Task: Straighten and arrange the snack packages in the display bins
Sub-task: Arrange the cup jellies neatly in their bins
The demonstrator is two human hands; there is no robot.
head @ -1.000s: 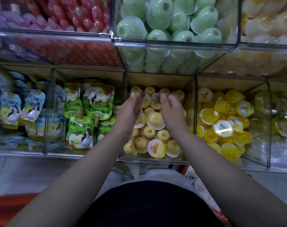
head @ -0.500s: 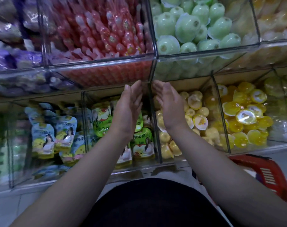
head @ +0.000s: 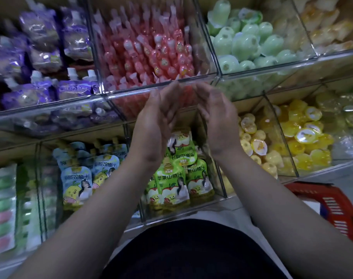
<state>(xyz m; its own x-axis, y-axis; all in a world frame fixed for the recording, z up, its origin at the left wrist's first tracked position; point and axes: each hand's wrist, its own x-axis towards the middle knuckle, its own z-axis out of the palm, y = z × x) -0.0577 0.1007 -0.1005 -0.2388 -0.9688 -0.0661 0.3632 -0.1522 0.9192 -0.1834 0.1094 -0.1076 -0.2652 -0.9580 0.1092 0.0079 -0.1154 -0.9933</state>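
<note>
Both grips are empty. Your left grip (head: 155, 125) and right grip (head: 217, 121) are raised palm to palm with the fingers loosely curved and nothing between them. They are in front of the clear wall of the upper bin (head: 131, 91). The fingertips are blurred, so I cannot tell if they touch it.

- **Red tube packs (head: 151, 49):** These stand upright and tightly packed in that upper bin.
  - They are likely light, slim and slick-filmed, and will bend if pinched.
  - Square up a bunch between flat palms rather than pulling at single crimped tops.
- **Green spout pouches (head: 177, 174):** These sit in the lower bin beneath your grips, and a few are tilted.
  - They are probably soft, floppy and heavy with liquid.
  - Take them by the stiff spout or the top seam, not the belly.
- **Yellow jelly cups (head: 254, 146):** These lie loose in the bin to the right of the pouches.
  - They look firm-walled with thin lids and are apt to roll.
  - Scoop them with cupped hands.
</note>
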